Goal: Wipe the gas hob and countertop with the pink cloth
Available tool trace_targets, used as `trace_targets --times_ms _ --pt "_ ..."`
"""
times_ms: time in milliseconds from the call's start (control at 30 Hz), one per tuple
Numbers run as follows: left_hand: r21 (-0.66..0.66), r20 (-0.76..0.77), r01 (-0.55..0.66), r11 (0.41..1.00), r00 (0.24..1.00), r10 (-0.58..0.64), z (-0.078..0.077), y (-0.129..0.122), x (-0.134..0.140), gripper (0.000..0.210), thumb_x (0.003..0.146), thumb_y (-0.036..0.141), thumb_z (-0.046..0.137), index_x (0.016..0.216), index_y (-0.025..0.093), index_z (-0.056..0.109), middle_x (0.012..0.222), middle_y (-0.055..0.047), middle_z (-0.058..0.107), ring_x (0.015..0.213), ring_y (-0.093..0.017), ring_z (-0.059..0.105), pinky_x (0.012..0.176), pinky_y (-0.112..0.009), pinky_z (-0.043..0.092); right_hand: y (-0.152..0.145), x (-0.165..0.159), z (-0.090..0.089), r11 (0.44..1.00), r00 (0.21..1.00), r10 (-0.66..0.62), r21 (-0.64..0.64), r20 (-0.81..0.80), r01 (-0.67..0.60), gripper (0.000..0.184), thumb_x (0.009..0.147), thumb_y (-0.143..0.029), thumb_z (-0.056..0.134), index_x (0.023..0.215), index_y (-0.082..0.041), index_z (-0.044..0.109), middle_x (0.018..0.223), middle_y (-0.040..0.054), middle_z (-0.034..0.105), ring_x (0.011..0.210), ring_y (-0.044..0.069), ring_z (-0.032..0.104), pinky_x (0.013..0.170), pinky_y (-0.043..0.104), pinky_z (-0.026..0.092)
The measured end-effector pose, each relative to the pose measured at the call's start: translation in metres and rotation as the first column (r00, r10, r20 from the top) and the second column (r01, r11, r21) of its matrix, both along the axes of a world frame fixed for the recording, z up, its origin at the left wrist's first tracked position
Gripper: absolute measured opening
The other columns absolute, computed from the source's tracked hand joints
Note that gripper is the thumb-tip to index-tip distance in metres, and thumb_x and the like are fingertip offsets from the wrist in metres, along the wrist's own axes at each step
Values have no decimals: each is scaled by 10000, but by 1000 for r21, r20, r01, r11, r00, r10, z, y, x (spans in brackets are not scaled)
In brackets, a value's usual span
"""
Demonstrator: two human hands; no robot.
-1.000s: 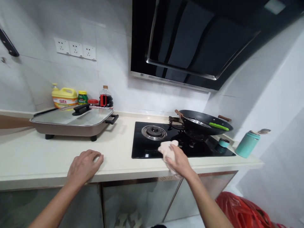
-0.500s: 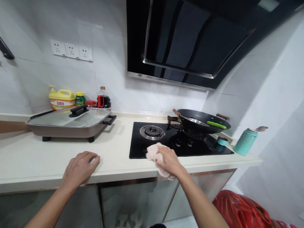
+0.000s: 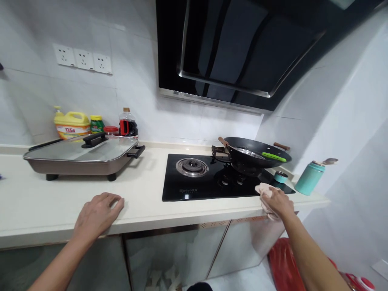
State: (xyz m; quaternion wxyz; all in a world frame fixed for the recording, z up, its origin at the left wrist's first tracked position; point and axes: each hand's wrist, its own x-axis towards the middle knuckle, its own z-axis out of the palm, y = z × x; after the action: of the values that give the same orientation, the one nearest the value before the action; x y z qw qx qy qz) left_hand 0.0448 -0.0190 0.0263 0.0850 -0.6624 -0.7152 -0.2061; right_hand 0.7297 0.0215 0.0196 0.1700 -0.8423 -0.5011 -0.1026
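My right hand (image 3: pixel 278 201) grips a pale pink cloth (image 3: pixel 265 190) and presses it on the front right edge of the black glass cooktop (image 3: pixel 194 192). Part of the cloth hangs over the counter's front edge. My left hand (image 3: pixel 98 212) rests on the cream countertop (image 3: pixel 142 194), fingers loosely bent, thumb apart, nothing held. On the cooktop's right burner sits a black wok (image 3: pixel 254 155) with a bright green-handled utensil (image 3: pixel 273 157) in it. The left burner (image 3: pixel 192 167) is bare.
A lidded electric pan (image 3: pixel 79 167) stands on the left, with a yellow detergent jug (image 3: pixel 72 125) and a sauce bottle (image 3: pixel 128 123) behind. At right are a small teal cup (image 3: pixel 280 177) and a teal flask (image 3: pixel 309 178). The range hood (image 3: pixel 227 48) hangs above; a red bag (image 3: pixel 285 264) lies below.
My right hand has slid the cloth rightward along the cooktop's front edge, from near the left burner to the right end. My left hand stays on the counter. The view has shifted slightly.
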Motion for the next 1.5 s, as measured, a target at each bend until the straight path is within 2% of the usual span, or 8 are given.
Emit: trace_targets --times_ms 133,300,600,800,967,1267,1400,1500 --pt "-18 -16 -12 1000 1000 12 2 -1 2 465 967 462 365 1048 202 742 1217 -91 716 1171 -293 601 968 -392 441 -3 -16 -4 1000 1000 -15 -7 25 15 630 894 -605 465 1298 -167 668 1292 253 619 1117 413 640 931 540 452" --pt "-15 -6 -27 1000 1000 27 4 -2 6 456 969 468 374 1057 215 742 1221 -88 712 1171 -299 598 946 -406 443 -30 -88 -6 970 962 243 -2 123 -245 479 907 -439 511 1291 -184 641 1306 176 603 1086 321 630 936 445 444" --pt "16 -18 11 1000 1000 -11 2 -4 6 432 951 443 394 1038 213 750 1202 -100 711 1158 -317 601 906 -397 449 -60 -287 -1 736 750 659 159 50 -658 351 873 -400 625 1167 -212 660 1169 115 615 1014 281 545 951 428 401" --pt "50 -21 11 999 1000 -10 -1 -4 5 448 941 452 383 1016 218 757 1180 -90 730 1148 -306 613 932 -395 438 -61 -365 -3 545 533 834 361 -141 -757 312 827 -328 634 1122 -228 659 1161 81 656 1040 259 570 967 425 422" --pt "93 -28 2 996 1000 1 -2 -7 6 412 942 426 409 983 230 769 1155 -77 745 1114 -279 627 922 -370 437 -14 -355 9 639 365 759 508 -539 -578 378 902 -492 481 1077 -210 662 1012 45 733 899 204 655 812 334 512" --pt "173 -5 13 985 1000 -13 -2 -13 10 357 943 403 451 940 225 761 1085 -73 749 1065 -273 639 895 -373 435 25 -209 12 744 591 668 441 -453 -503 235 727 -442 617 748 -227 712 1114 93 719 1120 266 634 1068 426 445" --pt "178 13 14 984 1000 -16 -4 -13 10 350 939 404 459 942 227 760 1083 -68 748 1061 -279 638 893 -386 433 12 -184 16 785 706 598 456 -379 -420 418 793 -508 556 1015 -203 735 1185 138 685 1199 307 589 1120 505 388" --pt "169 14 4 986 1000 -6 -6 -12 10 341 939 410 468 943 234 760 1092 -62 746 1071 -277 634 901 -387 429 0 -215 12 722 688 680 394 -252 -569 586 886 -576 486 1307 -205 652 1423 138 593 1372 294 486 1191 485 307"
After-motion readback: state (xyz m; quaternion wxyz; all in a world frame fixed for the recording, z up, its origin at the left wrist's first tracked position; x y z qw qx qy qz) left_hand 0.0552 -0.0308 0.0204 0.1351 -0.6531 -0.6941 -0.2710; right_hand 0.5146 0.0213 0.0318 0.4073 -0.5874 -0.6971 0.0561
